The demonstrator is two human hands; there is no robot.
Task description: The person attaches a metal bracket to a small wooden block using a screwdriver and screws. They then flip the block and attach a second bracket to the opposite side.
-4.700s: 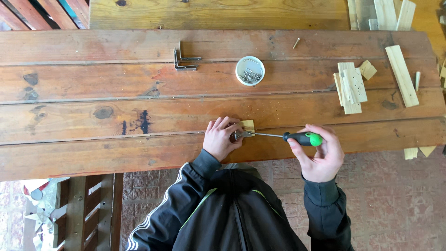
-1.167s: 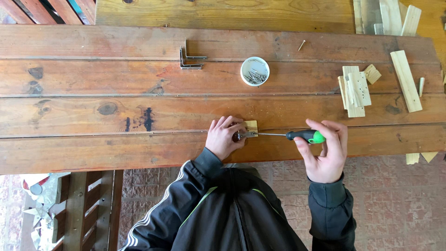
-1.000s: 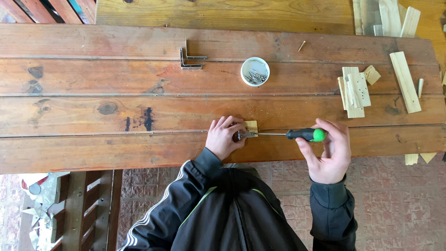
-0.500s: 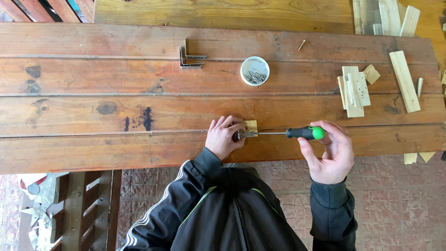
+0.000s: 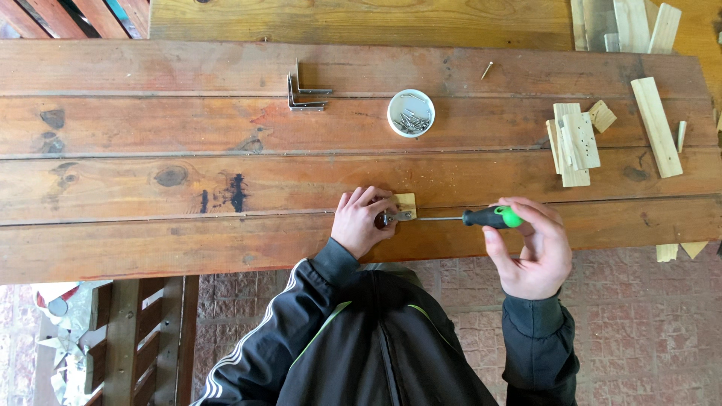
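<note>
**Head view: screwdriver driven into a small block on the plank table**

The left hand (image 5: 363,223) pinned a small wooden block (image 5: 406,204) with a metal bracket (image 5: 392,218) near the table's (image 5: 150,240) front edge, fingers curled together over it. The right hand (image 5: 531,248) had its fingers clamped on the green-and-black screwdriver (image 5: 481,218), tip at the bracket. A white dish of screws (image 5: 411,113) sat further back.

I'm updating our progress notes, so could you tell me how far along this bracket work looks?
Done: one bracket already sits against the small block. In hand: the left hand steadies them while the right hand holds the screwdriver to it. Left: two brackets, a cup of screws and stacked blocks lie untouched.
</note>
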